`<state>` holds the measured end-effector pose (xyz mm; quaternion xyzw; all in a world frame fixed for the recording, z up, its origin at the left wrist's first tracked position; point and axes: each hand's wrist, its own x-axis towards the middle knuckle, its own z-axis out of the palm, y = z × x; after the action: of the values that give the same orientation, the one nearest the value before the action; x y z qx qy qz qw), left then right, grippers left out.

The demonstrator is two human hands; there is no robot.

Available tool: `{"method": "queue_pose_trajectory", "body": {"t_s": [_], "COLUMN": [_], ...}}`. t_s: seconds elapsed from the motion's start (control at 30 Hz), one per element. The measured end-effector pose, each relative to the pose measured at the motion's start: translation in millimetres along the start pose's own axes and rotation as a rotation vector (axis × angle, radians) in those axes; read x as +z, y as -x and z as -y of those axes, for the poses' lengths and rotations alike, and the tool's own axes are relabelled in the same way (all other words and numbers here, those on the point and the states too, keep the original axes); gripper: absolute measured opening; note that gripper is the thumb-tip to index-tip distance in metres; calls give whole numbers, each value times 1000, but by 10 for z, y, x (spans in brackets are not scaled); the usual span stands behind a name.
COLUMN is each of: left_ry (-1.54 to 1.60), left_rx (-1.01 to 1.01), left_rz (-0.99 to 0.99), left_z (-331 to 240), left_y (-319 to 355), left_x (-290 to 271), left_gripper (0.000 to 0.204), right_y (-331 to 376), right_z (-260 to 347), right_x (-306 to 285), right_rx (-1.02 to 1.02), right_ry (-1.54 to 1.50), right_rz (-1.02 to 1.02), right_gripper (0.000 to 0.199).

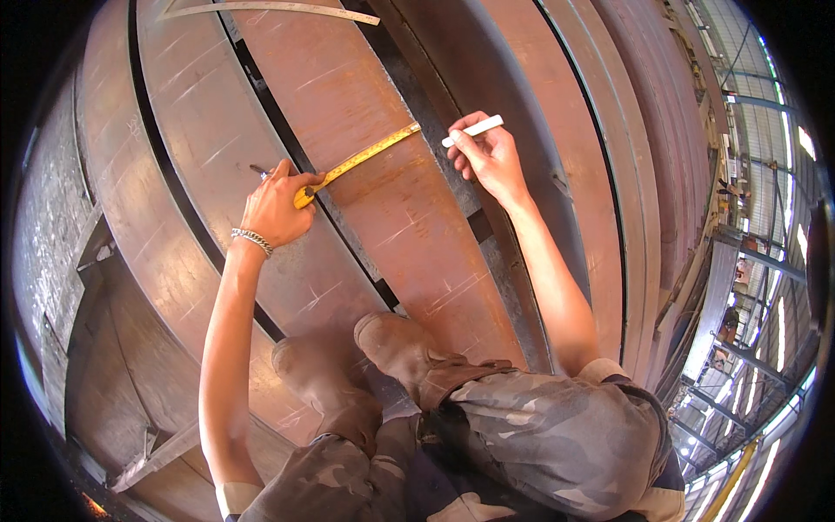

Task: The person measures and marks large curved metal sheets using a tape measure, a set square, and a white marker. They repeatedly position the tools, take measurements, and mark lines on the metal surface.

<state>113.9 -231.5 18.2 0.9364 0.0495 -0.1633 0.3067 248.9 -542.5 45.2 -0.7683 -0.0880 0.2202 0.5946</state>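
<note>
Closest in, the person's camouflage trousers point(548, 435) are filling the lower view, and two brown leather boots point(396, 348) are resting over rust-brown steel strips. Just ahead, the left grip point(277, 209), with a chain bracelet point(252, 242) circling its wrist, is clamping the yellow tape measure point(370, 157). The tape's near end is sitting within that grip, under the thumb, while its blade is running away to the right and slightly forward, crossing one steel strip point(417, 226) and ending by its right edge. A thin dark item point(257, 169) is poking out beyond the left fingers, too small to identify. The right grip point(491, 161) is hovering just beyond that edge, its thumb and fingers pinching a white chalk-like stick point(474, 130); the stick's left tip is pointing toward the blade's end, near it but apart. Farther forward, a long pale measuring strip point(270, 7) is lying across the steel, apart from both grips. Off at the far right, blue-grey beams point(765, 261) are spanning a hall.
</note>
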Motion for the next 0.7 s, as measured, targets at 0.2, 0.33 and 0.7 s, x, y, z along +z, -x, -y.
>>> {"method": "queue_pose_trajectory", "body": {"t_s": [0.2,0.33,0.7], "left_ry": [-13,-2,15], "left_rx": [-19,-31,-38], "left_rz": [37,73,120], "left_z": [18,-5,71], "left_y": [-84,-89,-151], "left_x": [-78,-89,-121], "left_gripper": [52,52,48], "right_y": [-424,-771,-1118], "right_z": [13,-25,-254], "right_x": [367,595,761], "right_rx": [-1,46,-3], "right_ry": [77,268,433], "right_rz": [289,409,586], "right_gripper": [15,16,19]}}
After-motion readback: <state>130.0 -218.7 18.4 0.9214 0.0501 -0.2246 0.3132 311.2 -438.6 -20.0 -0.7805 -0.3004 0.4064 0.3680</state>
